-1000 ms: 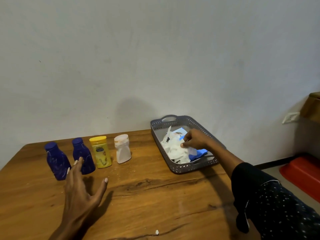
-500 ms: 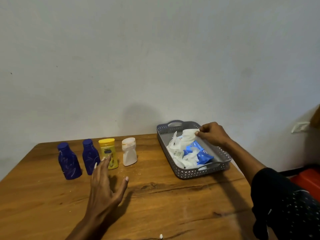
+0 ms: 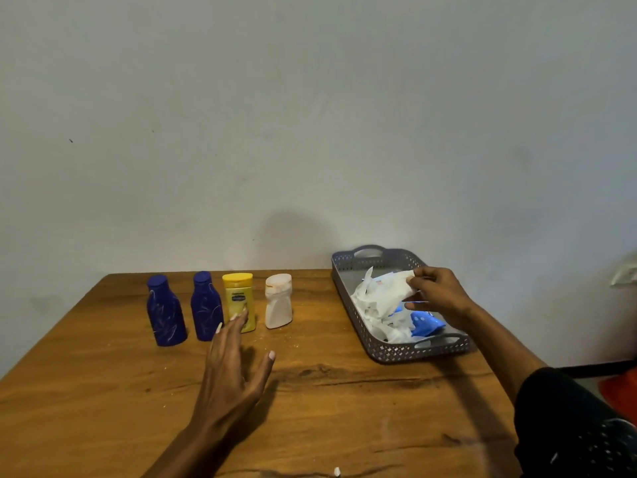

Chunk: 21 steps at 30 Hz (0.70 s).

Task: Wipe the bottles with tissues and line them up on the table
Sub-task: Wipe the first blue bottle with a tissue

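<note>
Several bottles stand in a row near the table's far edge: two dark blue bottles (image 3: 166,311) (image 3: 205,307), a yellow bottle (image 3: 238,300) and a white bottle (image 3: 278,301). My left hand (image 3: 231,369) hovers open in front of the yellow bottle, fingers spread, holding nothing. At the right a grey perforated tray (image 3: 389,350) holds crumpled white tissues and a blue packet (image 3: 425,324). My right hand (image 3: 437,294) pinches a white tissue (image 3: 387,293) lifted above the tray.
The wooden table (image 3: 327,408) runs up to a plain wall. Small white crumbs lie on the wood, with one scrap (image 3: 336,471) near the front edge. A red object (image 3: 620,395) sits on the floor at the right, and a wall socket (image 3: 624,274) is beside it.
My right hand has lifted a tissue out of the tray. My left hand has moved forward toward the yellow bottle.
</note>
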### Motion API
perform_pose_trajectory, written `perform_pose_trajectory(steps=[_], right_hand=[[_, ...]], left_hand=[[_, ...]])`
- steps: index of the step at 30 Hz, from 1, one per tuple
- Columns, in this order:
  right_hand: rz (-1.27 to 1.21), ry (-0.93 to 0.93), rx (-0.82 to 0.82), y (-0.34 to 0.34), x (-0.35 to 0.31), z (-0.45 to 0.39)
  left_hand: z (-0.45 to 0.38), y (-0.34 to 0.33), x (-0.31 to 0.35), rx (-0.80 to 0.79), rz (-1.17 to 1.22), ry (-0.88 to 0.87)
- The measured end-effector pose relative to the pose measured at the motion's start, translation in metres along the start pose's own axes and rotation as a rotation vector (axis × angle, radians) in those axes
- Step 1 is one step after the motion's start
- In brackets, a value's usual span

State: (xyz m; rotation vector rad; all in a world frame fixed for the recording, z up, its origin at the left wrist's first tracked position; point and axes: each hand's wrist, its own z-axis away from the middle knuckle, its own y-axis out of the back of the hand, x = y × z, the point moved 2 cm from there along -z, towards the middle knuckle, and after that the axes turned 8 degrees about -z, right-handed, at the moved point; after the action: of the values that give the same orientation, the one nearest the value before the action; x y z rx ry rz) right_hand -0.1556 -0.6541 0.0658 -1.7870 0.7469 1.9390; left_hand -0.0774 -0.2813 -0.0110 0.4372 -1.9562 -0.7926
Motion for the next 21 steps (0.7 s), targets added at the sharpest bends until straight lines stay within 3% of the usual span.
perform_pose_trajectory(steps=[7, 16, 21], right_hand=[[-0.228, -0.011, -0.099, -0.024, -0.014, 0.014], [-0.017, 0.138, -0.407, -0.110, -0.024, 0.059], [0.123, 0.276, -0.498, -0.176, -0.017, 0.076]], left_hand=[[0.001, -0.004, 0.001, 0.008, 0.038, -0.010], [-0.005, -0.001, 0.031, -0.227, 0.414, 0.043], [-0.010, 0.017, 0.026, -0.154, 0.561, 0.108]])
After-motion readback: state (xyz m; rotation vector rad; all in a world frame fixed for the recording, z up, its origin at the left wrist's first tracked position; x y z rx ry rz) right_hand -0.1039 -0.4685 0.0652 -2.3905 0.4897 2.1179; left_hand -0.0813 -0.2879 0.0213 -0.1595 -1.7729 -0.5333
